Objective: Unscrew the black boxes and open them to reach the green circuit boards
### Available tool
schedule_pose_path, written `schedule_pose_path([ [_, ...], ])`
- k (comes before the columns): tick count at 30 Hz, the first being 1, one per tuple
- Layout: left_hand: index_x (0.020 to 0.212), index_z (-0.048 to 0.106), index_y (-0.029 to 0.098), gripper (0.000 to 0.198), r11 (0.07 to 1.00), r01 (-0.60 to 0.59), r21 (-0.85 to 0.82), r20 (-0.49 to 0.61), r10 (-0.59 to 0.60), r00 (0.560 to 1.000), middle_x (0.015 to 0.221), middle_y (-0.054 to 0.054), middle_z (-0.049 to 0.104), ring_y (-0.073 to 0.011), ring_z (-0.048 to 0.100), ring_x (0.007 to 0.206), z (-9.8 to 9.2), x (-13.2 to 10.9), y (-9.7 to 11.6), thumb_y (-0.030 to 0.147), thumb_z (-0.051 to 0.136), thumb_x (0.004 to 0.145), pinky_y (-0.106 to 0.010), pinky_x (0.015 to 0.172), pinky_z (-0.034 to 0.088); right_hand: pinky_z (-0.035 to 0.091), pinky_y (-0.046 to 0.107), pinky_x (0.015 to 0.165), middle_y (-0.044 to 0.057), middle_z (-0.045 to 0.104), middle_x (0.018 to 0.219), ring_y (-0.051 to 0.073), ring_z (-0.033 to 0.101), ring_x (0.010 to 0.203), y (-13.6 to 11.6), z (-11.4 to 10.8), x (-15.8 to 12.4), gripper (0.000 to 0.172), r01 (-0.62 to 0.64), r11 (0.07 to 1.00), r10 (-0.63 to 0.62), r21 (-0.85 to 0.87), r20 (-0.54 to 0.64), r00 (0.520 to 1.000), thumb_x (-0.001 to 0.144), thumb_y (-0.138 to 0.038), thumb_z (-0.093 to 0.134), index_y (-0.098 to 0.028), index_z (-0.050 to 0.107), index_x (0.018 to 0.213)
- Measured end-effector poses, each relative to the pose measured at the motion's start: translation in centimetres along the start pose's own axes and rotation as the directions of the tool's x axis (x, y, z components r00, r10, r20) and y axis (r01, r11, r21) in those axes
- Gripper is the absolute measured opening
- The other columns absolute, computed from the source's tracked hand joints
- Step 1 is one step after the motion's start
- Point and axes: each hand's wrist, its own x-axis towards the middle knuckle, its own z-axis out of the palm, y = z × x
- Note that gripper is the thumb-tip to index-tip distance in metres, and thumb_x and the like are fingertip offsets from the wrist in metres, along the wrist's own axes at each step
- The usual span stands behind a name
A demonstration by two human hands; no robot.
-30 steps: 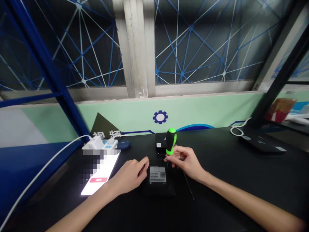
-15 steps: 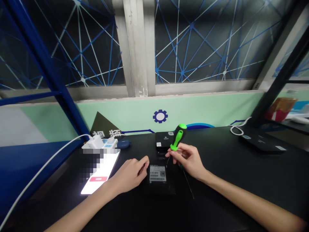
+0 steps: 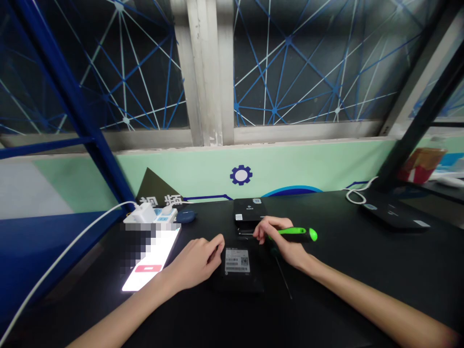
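My left hand (image 3: 195, 262) rests with curled fingers on the left edge of a small black box (image 3: 237, 271) that bears a white label (image 3: 237, 261). My right hand (image 3: 281, 240) is closed on a screwdriver with a green and black handle (image 3: 297, 234). The tool lies almost level, its handle pointing right and its thin shaft pointing left over the gap behind the box. A second thin screwdriver (image 3: 281, 273) lies on the black table (image 3: 362, 270) under my right wrist.
Another black box (image 3: 248, 210) sits behind my hands. A lit phone (image 3: 152, 256) lies at the left, near a white power strip (image 3: 150, 216) with a white cable and a dark blue case (image 3: 187, 217). A flat black device (image 3: 393, 215) lies far right.
My right hand has tipped the screwdriver from upright over to the right until it lies nearly level. My left hand and the box have stayed put.
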Motion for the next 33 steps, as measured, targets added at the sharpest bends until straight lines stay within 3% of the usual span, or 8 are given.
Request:
schedule_pose_path([
  [9, 0.089, 0.045, 0.024, 0.010, 1.000, 0.002, -0.005, 0.010, -0.002, 1.000, 0.060, 0.005, 0.046, -0.0157, 0.045, 0.051, 0.01, 0.01, 0.02, 0.022, 0.038, 0.095, -0.028, 0.052, 0.021, 0.049, 0.030, 0.061, 0.003, 0.060, 0.056, 0.018, 0.063, 0.060, 0.13, -0.16, -0.01, 0.049, 0.040, 0.997, -0.038, 0.062, -0.033, 0.999, 0.098, -0.042, 0.049, -0.017, 0.062, 0.057],
  [17, 0.089, 0.045, 0.024, 0.010, 1.000, 0.001, -0.007, 0.010, -0.001, 1.000, 0.060, 0.005, 0.048, -0.0156, 0.045, 0.052, 0.01, 0.12, -0.02, 0.021, 0.038, 0.095, -0.028, 0.053, 0.023, 0.045, 0.028, 0.057, 0.004, 0.064, 0.063, 0.014, 0.057, 0.055, -0.17, 0.00, 0.02, 0.045, 0.013, 0.999, -0.016, -0.043, -0.063, 0.998, 0.096, -0.042, 0.052, -0.016, 0.064, 0.061],
  [20, 0.089, 0.046, 0.024, 0.010, 1.000, -0.002, -0.004, 0.009, 0.002, 1.000, 0.061, 0.005, 0.049, -0.0159, 0.047, 0.052, 0.02, 0.14, 0.00, 0.021, 0.038, 0.095, -0.028, 0.053, 0.023, 0.042, 0.027, 0.051, 0.003, 0.061, 0.056, 0.013, 0.054, 0.049, 0.00, 0.00, -0.06, 0.050, -0.014, 1.000, 0.014, 0.028, -0.019, 1.000, 0.096, -0.044, 0.051, -0.016, 0.062, 0.056],
  [25, 0.089, 0.046, 0.024, 0.011, 1.000, -0.001, 0.003, 0.010, 0.001, 1.000, 0.061, 0.005, 0.049, -0.0161, 0.047, 0.052, 0.01, 0.05, 0.00, 0.022, 0.037, 0.095, -0.028, 0.053, 0.023, 0.037, 0.027, 0.046, 0.003, 0.060, 0.052, 0.013, 0.050, 0.045, -0.23, -0.26, -0.11, 0.052, 0.015, 0.997, -0.009, 0.078, -0.079, 0.997, 0.096, -0.046, 0.051, -0.018, 0.059, 0.052],
  [33, 0.090, 0.047, 0.025, 0.014, 1.000, 0.004, 0.013, 0.010, -0.005, 1.000, 0.062, 0.004, 0.052, -0.0170, 0.050, 0.053, 0.01, -0.01, 0.08, 0.026, 0.036, 0.098, -0.028, 0.053, 0.024, 0.041, 0.028, 0.052, 0.003, 0.058, 0.053, 0.016, 0.056, 0.053, -0.31, -0.19, -0.11, 0.052, 0.018, 1.000, -0.019, -0.014, -0.095, 0.995, 0.096, -0.046, 0.051, -0.019, 0.059, 0.052],
])
